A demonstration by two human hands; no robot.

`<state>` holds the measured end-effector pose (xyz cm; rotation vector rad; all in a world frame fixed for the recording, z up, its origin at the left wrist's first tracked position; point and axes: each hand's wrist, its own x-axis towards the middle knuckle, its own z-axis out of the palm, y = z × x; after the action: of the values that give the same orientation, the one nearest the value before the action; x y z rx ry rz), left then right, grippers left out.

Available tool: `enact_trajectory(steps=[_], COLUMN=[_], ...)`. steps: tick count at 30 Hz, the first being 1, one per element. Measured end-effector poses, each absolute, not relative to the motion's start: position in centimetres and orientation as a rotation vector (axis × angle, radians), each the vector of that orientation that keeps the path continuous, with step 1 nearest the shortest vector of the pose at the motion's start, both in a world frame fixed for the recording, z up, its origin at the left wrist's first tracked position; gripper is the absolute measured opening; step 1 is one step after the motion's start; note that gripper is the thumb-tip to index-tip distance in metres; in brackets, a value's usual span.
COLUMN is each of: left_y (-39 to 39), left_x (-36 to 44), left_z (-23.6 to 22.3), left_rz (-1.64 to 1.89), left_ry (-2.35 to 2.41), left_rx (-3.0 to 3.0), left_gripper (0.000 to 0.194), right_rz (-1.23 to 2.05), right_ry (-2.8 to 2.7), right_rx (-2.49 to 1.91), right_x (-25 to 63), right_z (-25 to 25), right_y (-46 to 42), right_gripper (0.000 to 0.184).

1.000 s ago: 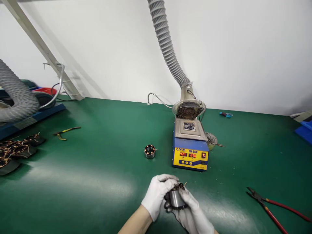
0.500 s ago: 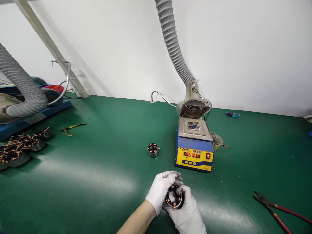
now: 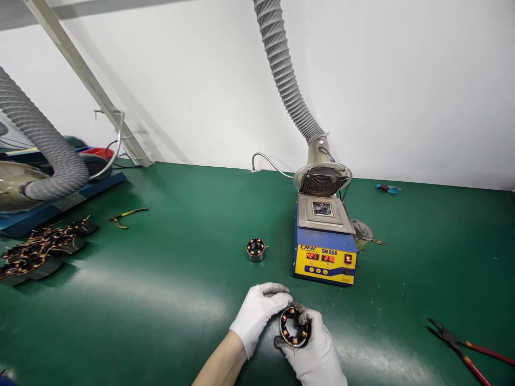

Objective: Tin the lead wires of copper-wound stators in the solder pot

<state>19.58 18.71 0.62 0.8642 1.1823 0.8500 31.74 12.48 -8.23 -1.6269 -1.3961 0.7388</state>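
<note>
Head view: a copper-wound ring (image 3: 294, 340) is sitting low in the middle, above the green bench (image 3: 181, 230), with its open face tilting toward the camera. The right hand (image 3: 317, 348), gloved, is grasping it at the outer rim, fingers and thumb curling round its side. The left hand (image 3: 257, 313), also gloved, is reaching its fingers toward the ring's upper edge; whether they are touching or gripping it, I cannot tell. A thin wire end (image 3: 293, 351) is sticking out at the bottom of the rim. Judging by this pose, the hands are being used to position or check the ring. Any further turning is calling for a secure right-hand hold and for fingers staying clear of that wire end.

Beyond the hands, a second wound ring (image 3: 256, 256) is standing on the bench, and a blue-and-yellow heating unit (image 3: 325, 262) is showing lit red digits. Farther out, long-handled cutters (image 3: 453, 338) are lying at the right, and a cluster of wound rings (image 3: 44, 252) is resting at the left.
</note>
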Motion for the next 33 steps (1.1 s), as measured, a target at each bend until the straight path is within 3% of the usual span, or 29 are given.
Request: enact_trajectory(steps=[9, 14, 19, 22, 27, 33], left_y=[18.7, 18.5, 18.7, 19.4, 20.5, 20.1], left_x=[19.5, 19.4, 20.8, 21.0, 18.9, 17.1], left_z=[-0.4, -0.2, 0.4, 0.6, 1.0, 2.6], left_rz=[0.862, 0.812, 0.836, 0.922, 1.152, 1.08], left_ry=[1.212, 1.231, 1.187, 1.127, 1.199, 1.269], left_rx=[1.023, 1.089, 0.991, 0.902, 0.851, 0.954], left_gripper=[0.018, 0.048, 0.021, 0.017, 0.033, 0.045], right_rz=[0.751, 0.806, 0.807, 0.848, 0.792, 0.814], right_ry=[-1.42, -1.386, -1.305, -1.301, -1.31, -1.202], right_rx=[-1.611, -1.584, -1.609, -1.653, -1.624, -1.615], right_x=[31.8, 31.8, 31.7, 31.7, 32.0, 31.2], right_z=[-7.2, -6.7, -6.0, -5.3, -6.4, -6.0], right_y=[12.8, 13.0, 13.2, 13.3, 13.3, 12.8], right_gripper=[0.05, 0.051, 0.047, 0.047, 0.052, 0.063])
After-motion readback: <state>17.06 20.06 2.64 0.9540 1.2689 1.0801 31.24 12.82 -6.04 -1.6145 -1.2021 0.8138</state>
